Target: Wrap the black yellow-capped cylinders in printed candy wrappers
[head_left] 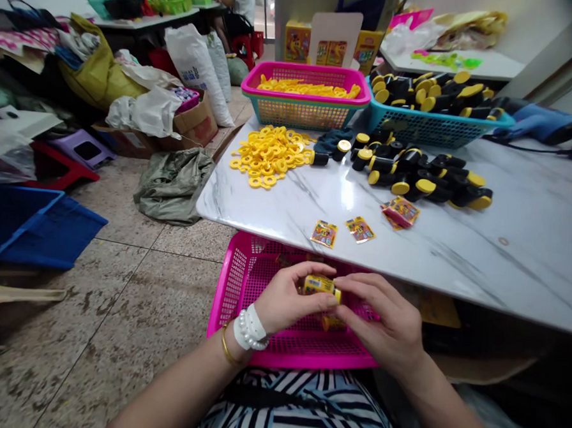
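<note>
Over a pink basket on my lap, I hold a small bottle with a yellow printed label. My left hand has thumb and fingers curled round its body. At its right end, the fingertips and thumb of my right hand pinch the yellow rim. A few more yellow-labelled pieces lie in the basket below, partly hidden by my hands. On the table edge just beyond are two flat printed labels and a small stack of labels.
The marbled table bears a heap of yellow rings with handles and many black bottles with yellow caps. Behind stand a pink-rimmed basket and a blue basket. Another person sits far back.
</note>
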`<state>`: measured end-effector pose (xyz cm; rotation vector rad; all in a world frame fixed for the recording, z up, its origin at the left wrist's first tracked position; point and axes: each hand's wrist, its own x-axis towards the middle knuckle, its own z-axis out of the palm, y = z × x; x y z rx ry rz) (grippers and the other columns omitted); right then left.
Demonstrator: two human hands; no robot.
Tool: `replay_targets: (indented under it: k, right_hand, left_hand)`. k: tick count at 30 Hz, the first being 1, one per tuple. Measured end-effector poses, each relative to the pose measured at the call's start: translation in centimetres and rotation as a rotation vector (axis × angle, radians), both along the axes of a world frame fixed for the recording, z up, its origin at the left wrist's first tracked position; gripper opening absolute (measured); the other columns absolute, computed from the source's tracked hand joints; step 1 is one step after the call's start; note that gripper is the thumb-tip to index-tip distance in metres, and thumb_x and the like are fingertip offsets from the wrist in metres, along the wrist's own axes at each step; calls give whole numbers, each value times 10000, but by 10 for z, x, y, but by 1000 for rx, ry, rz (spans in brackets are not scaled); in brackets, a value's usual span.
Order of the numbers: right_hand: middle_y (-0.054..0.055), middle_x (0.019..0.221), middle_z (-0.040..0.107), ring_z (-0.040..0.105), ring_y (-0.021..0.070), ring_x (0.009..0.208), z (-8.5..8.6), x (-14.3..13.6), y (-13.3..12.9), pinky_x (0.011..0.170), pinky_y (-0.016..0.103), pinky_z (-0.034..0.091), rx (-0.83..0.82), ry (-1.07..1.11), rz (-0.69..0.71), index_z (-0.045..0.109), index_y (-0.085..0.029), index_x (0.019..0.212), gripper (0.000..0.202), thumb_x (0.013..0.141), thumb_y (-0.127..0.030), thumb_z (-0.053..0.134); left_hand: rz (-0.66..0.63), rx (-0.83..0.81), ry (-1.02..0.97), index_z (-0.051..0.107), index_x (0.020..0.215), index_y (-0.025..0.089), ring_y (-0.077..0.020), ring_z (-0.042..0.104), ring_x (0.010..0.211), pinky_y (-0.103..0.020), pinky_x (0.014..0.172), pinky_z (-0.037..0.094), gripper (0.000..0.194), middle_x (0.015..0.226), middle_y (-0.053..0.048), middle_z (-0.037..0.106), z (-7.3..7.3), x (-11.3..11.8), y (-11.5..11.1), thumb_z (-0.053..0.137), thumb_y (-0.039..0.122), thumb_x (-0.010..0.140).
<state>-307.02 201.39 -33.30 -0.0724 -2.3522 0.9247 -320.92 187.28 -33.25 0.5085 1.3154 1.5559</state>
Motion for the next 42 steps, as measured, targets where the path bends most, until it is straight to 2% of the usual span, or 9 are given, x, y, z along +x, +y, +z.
replay_targets:
  k: [5, 11, 16, 19, 23, 28, 34, 39, 42]
  right_hand:
    - [67, 1012, 691, 689, 191, 896, -8, 1, -7, 798, 302, 602, -89, 15, 29, 685, -282, 1211, 461, 778, -141, 759]
    - [15, 863, 644, 669, 129, 676, -15, -1, -21, 564, 217, 589, -694, -70, -94, 753, -271, 1037, 289, 754, -240, 802]
    - [57, 977, 707, 697, 186, 852, -19, -5, -17, 737, 301, 623, -433, 4, -68, 751, -282, 1041, 336, 729, -173, 810]
    - [65, 965, 732, 708, 198, 847, -22, -5, -16, 761, 323, 622, -384, 16, -48, 763, -274, 1018, 342, 701, -162, 824]
    - [28, 749, 720, 687, 153, 599, -25, -10, -23, 576, 263, 611, -1004, -181, -78, 758, -211, 917, 294, 661, -307, 867]
    - [3, 601, 681, 631, 121, 454, -29, -19, -28, 447, 214, 556, -1591, -347, 15, 633, -168, 791, 415, 651, -493, 850]
    - [45, 850, 716, 709, 129, 696, -41, -10, -21, 660, 235, 609, -1181, -358, -14, 669, -177, 1027, 333, 792, -394, 763]
    - [63, 1052, 643, 682, 148, 900, -46, -4, -21, 712, 226, 608, -482, -169, -86, 699, -247, 1100, 270, 836, -187, 695]
    - [92, 1108, 640, 662, 189, 1028, -46, -7, -19, 835, 285, 604, -261, -74, -63, 698, -236, 1126, 321, 820, -138, 707]
  left_hand:
    - [-29, -87, -66, 622, 1025, 126, -132, 609, 608, -257, 578, 497, 399, 731, -38, 665, -8, 1, -13, 760, 399, 769]
    - [130, -4, 602, 674, 1015, 189, -201, 624, 938, -316, 860, 485, 190, 991, -80, 682, 1, 16, -19, 683, 270, 843]
    - [72, -44, 171, 570, 1119, 170, -162, 621, 805, -271, 716, 500, 334, 967, -73, 641, -7, 8, -18, 652, 366, 862]
    - [33, -81, 289, 609, 1035, 160, -168, 621, 826, -277, 747, 492, 232, 928, -69, 657, -7, 4, -22, 652, 314, 867]
    - [-11, 45, 766, 649, 1092, 181, -195, 620, 978, -304, 884, 469, 215, 1048, -91, 682, -2, 0, -27, 642, 222, 881]
    - [-72, 44, 751, 649, 1064, 176, -193, 630, 918, -294, 832, 481, 208, 998, -90, 685, -10, -7, -21, 655, 266, 876]
    - [30, -171, 167, 551, 1053, 174, -77, 477, 474, -202, 464, 377, 321, 678, 42, 523, -27, 0, -10, 563, 464, 915]
    - [-75, -151, 22, 564, 1069, 156, -70, 524, 578, -195, 523, 431, 413, 809, 14, 574, -31, -1, -11, 690, 468, 830]
    - [-44, -150, -140, 597, 1059, 127, -83, 567, 671, -223, 629, 480, 427, 872, -16, 612, -35, -6, -14, 765, 401, 777]
